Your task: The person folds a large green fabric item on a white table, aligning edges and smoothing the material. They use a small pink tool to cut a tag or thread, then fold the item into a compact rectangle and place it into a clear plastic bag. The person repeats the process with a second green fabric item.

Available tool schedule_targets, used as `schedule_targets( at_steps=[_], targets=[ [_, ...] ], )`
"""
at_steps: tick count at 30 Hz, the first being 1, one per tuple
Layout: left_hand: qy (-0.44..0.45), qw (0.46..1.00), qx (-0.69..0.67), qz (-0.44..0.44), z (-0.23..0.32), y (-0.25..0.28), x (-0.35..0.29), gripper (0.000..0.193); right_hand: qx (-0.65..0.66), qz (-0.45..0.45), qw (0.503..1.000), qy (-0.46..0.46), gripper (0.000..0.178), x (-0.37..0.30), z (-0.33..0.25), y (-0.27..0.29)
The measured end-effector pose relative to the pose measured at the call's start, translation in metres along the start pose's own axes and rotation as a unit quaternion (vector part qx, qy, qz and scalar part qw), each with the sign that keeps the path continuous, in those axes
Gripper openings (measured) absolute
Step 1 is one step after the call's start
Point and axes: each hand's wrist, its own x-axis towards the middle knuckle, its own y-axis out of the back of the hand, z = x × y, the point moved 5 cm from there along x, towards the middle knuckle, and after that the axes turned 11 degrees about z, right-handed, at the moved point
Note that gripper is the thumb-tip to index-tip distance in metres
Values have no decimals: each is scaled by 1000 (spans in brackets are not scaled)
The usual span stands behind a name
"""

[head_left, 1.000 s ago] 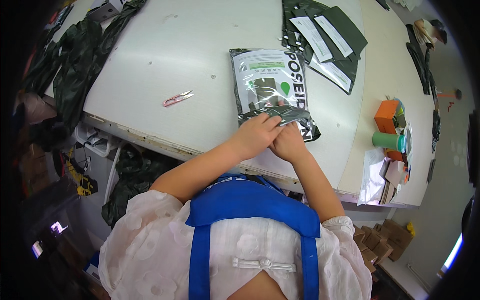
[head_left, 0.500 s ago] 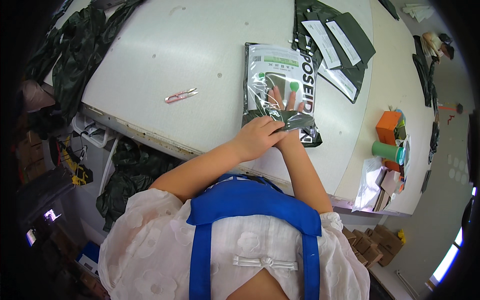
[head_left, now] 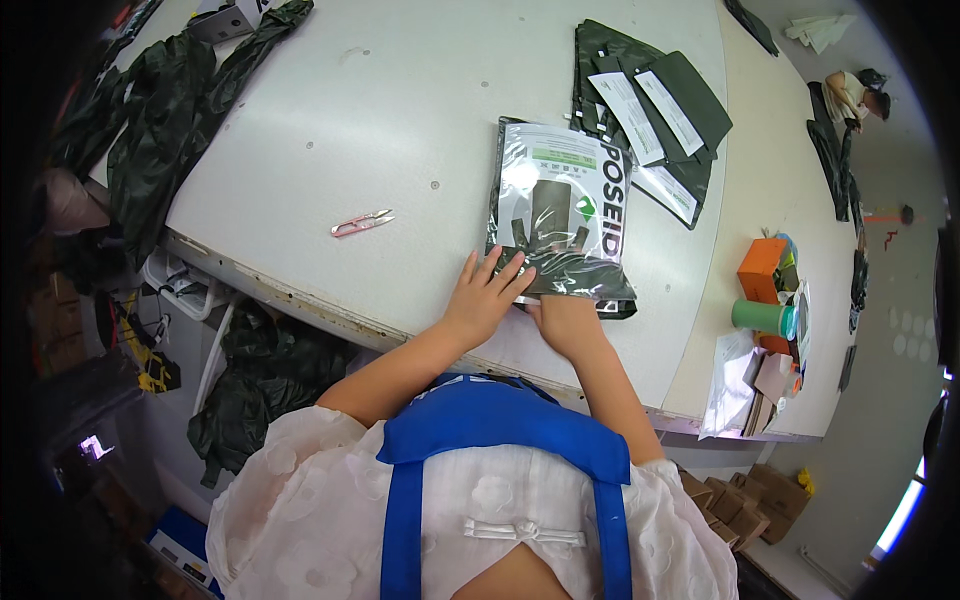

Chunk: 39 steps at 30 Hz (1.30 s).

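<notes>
Hold shifting

I'm seeing the bare right hand (head_left: 568,322) hiding its fingers, state untellable, in or under the clear-and-black plastic bag (head_left: 555,210) on the white table (head_left: 290,190); the bare left hand (head_left: 484,300), newly separated, is spreading fingers over a corner, probably steadying.

the left hand (head_left: 482,300) lies spread on the lower left of a clear-fronted package (head_left: 551,200); the right hand (head_left: 568,322) is at its lower edge, fingertips hidden. pink snips (head_left: 361,223) lie leftward on the white table (head_left: 290,190).
</notes>
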Motion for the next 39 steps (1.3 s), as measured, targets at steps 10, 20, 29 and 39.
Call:
schedule_targets(
  at_steps=[10,20,29,39],
  targets=[
    [7,998,-40,37,13,4,12,49,543,170,669,-478,61,-70,142,-12],
    [193,907,-365,-80,3,109,69,59,627,144,751,-146,75,-47,59,175],
    [417,542,-691,-233,20,51,4,70,298,38,917,-261,71,17,65,133],
    [504,674,-496,-215,8,-13,-1,60,328,27,909,-256,59,6,96,2]
  ],
)
